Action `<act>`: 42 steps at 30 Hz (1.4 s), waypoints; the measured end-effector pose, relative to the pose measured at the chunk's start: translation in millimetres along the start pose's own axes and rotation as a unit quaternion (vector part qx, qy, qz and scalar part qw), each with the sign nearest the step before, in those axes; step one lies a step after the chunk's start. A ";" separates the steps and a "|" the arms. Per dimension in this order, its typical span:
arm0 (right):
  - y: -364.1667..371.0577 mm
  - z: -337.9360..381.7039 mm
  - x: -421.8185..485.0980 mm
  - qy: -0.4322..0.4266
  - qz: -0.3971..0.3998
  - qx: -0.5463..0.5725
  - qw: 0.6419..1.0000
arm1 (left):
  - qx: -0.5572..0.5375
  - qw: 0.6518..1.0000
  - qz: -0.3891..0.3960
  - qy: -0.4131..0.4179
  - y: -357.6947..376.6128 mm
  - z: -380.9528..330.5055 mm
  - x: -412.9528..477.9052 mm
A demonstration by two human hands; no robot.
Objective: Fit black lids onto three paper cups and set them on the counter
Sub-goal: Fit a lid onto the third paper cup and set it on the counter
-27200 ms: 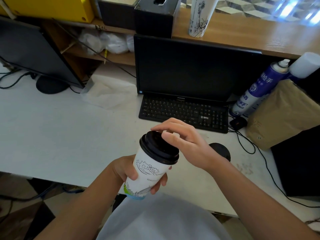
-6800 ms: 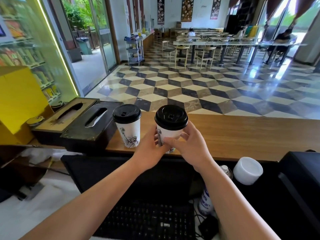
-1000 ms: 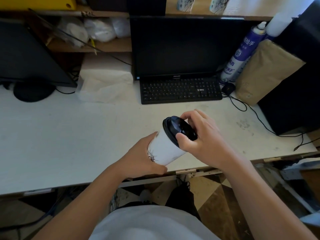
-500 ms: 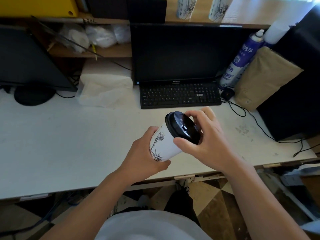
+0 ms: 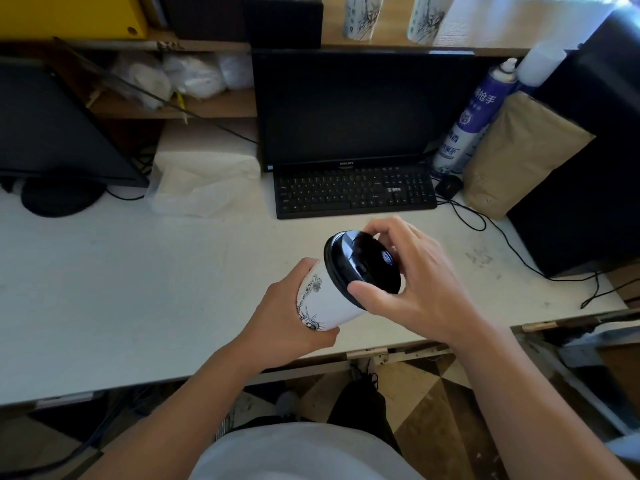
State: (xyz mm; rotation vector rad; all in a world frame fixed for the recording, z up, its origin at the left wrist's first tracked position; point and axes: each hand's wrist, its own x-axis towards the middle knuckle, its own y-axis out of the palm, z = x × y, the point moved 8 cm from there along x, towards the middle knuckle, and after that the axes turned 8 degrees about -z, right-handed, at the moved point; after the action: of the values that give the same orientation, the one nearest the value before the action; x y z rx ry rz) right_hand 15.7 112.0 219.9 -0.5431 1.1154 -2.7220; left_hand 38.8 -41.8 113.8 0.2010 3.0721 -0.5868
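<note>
Since lifting it higher, gripping paper cup [image 5: 329,303] in left hand [image 5: 287,323], curling right hand [image 5: 422,289] round black lid [image 5: 363,261], nearly sealing the last.

A cup [image 5: 323,301], tilted toward one o'clock, is gripped by the left hand [image 5: 282,323]; its lid [image 5: 360,265] is clasped by the right hand [image 5: 426,289]. Two cups [image 5: 360,15] are seen on the counter [image 5: 485,29] at twelve o'clock.

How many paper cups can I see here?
3. The tilted cup is gripped by the left hand, right hand on its black lid; two cups stand on the wooden counter, tops out of frame. More may be hidden.
</note>
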 end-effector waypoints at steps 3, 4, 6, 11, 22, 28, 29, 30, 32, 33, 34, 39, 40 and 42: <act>4.7 -3.1 -0.8 0.017 -0.001 -0.019 1.000 | 0.019 1.000 -0.018 0.005 -1.9 -2.7 -0.8; 5.1 -2.9 -1.3 0.018 -0.006 -0.017 1.000 | 0.021 1.000 -0.015 0.002 -1.5 -2.3 -1.6; 4.0 1.4 -2.3 0.006 -0.018 -0.009 1.000 | 0.014 1.000 0.001 -0.006 -0.6 -2.8 -4.3; -2.8 19.5 -0.8 -0.049 -0.015 0.000 0.999 | -0.011 0.998 0.057 -0.005 1.0 -8.1 -9.0; 2.5 19.4 -0.4 -0.026 -0.006 -0.014 1.000 | -0.005 1.000 -0.010 -0.020 1.8 -3.2 -12.3; 7.8 11.0 -1.8 -0.034 0.000 -0.007 0.999 | -0.032 0.997 -0.064 -0.011 3.1 -0.7 -16.7; 9.2 7.6 -3.0 -0.030 0.003 0.013 0.999 | -0.036 0.997 -0.071 -0.009 3.4 -0.7 -16.2; 10.3 2.4 -4.9 -0.012 0.002 0.056 0.998 | -0.043 0.996 -0.079 -0.010 4.0 0.1 -15.5; 13.6 -14.5 -9.6 0.075 -0.014 0.209 0.975 | -0.059 0.994 -0.090 -0.016 6.4 1.8 -12.3; 16.6 -23.3 -13.5 0.128 -0.031 0.286 0.949 | -0.065 0.994 -0.090 -0.018 8.6 1.5 -11.2; 21.6 -31.3 -18.3 0.180 -0.045 0.356 0.916 | -0.073 0.993 -0.086 -0.017 12.0 1.3 -9.4; 51.2 -57.3 -42.6 0.353 -0.093 0.511 0.779 | -0.111 0.992 -0.057 -0.002 28.8 0.3 0.5; 52.5 -61.8 -43.6 0.364 -0.094 0.509 0.774 | -0.107 0.993 -0.046 0.003 32.4 -1.6 3.9; 50.3 -71.3 -41.4 0.369 -0.084 0.488 0.787 | -0.116 0.993 -0.020 0.001 40.8 -5.7 10.0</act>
State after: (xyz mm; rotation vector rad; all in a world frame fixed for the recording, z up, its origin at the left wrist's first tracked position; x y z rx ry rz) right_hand 26.6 133.5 126.4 0.6488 -0.4520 -3.1767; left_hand 34.2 -0.9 103.8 0.1357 3.1172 -0.2260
